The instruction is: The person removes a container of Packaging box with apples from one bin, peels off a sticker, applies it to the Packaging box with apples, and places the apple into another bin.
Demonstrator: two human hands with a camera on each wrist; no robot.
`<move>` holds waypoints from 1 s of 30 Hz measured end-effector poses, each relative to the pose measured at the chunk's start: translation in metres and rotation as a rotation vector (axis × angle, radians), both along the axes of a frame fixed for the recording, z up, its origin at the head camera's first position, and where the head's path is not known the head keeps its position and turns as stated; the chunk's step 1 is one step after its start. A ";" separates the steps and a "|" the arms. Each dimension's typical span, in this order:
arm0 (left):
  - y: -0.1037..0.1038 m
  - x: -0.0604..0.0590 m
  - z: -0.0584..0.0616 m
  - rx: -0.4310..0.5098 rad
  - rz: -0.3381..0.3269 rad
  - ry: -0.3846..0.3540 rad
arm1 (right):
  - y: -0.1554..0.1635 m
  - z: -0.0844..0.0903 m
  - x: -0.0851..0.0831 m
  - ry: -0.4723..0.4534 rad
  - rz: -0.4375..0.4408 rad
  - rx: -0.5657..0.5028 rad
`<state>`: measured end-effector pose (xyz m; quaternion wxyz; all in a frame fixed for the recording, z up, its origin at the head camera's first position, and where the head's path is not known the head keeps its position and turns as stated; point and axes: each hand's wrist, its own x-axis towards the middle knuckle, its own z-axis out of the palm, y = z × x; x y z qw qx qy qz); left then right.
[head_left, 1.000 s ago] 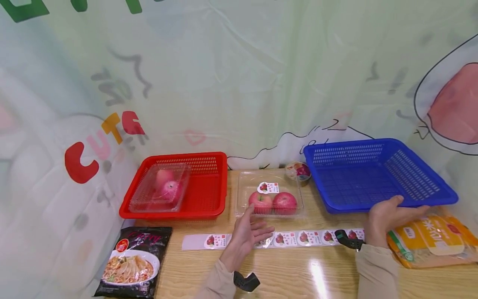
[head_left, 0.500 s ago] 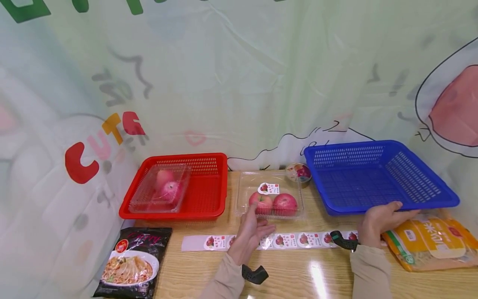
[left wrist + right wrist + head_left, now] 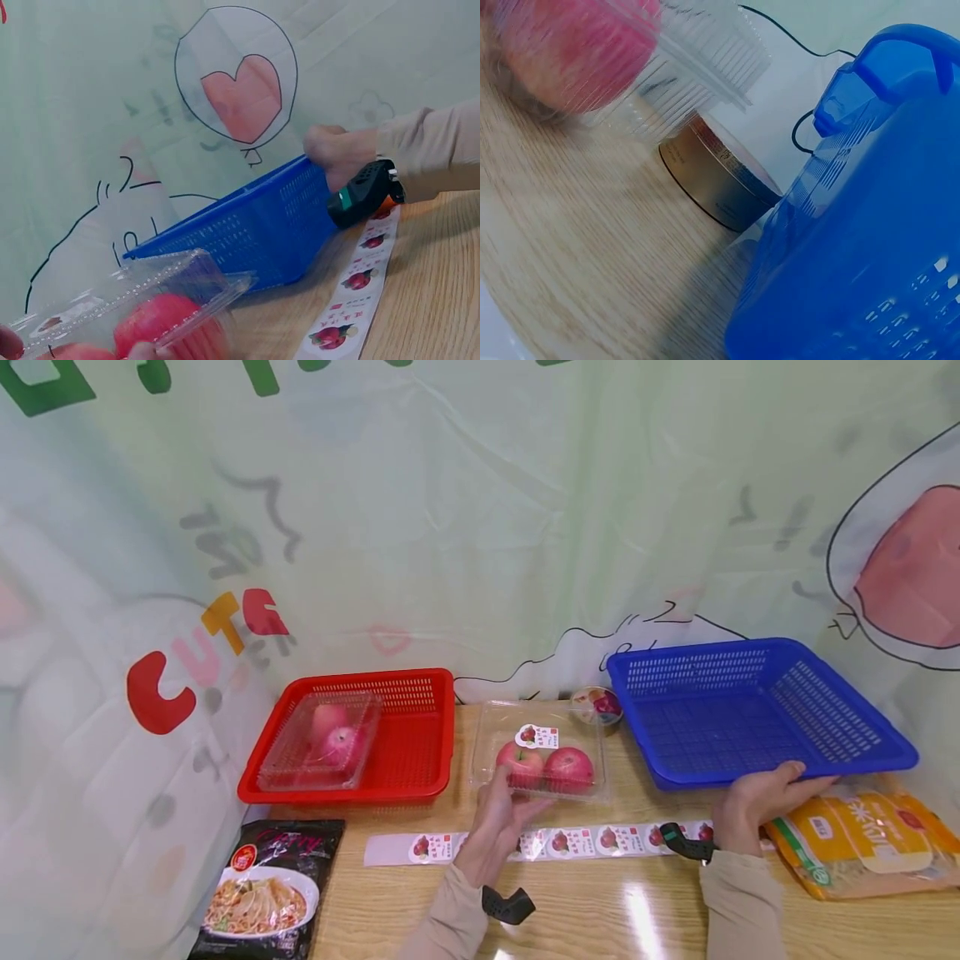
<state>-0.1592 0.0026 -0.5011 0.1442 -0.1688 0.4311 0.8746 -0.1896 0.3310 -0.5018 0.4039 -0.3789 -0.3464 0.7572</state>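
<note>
A clear plastic clamshell box (image 3: 487, 735) with two red apples (image 3: 569, 770) and a round-and-square label (image 3: 537, 737) on its lid lies in the middle. My left hand (image 3: 497, 818) grips its front edge, thumb on top and fingers underneath; in the left wrist view the box (image 3: 161, 274) appears slanted. To the right, my right hand (image 3: 753, 802) holds the front rim of an empty blue plastic basket (image 3: 720, 727), thumb over the rim. Its front is raised off the table in the left wrist view. The basket's side (image 3: 855, 277) fills much of the right wrist view.
Behind the box stands a small round tin (image 3: 597, 704). A red basket (image 3: 416, 752) with another apple box (image 3: 322, 739) sits left. A label strip (image 3: 390, 849) crosses the table; a black noodle bag (image 3: 262, 893) and an orange grain bag (image 3: 870, 843) lie at either side.
My left hand has moved up to the clear box, its fingers passing under the front edge. My right hand has shifted a little left along the blue basket's rim.
</note>
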 end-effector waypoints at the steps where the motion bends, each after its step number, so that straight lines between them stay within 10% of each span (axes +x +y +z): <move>1: -0.001 0.000 0.001 -0.006 -0.007 0.009 | 0.000 0.000 0.000 -0.005 0.001 0.004; 17: -0.012 -0.004 0.065 -0.153 -0.183 0.122 | -0.002 0.000 0.002 -0.061 0.022 0.038; 30: 0.055 -0.046 0.127 -0.379 -0.405 0.216 | -0.002 -0.004 0.006 -0.019 0.044 0.061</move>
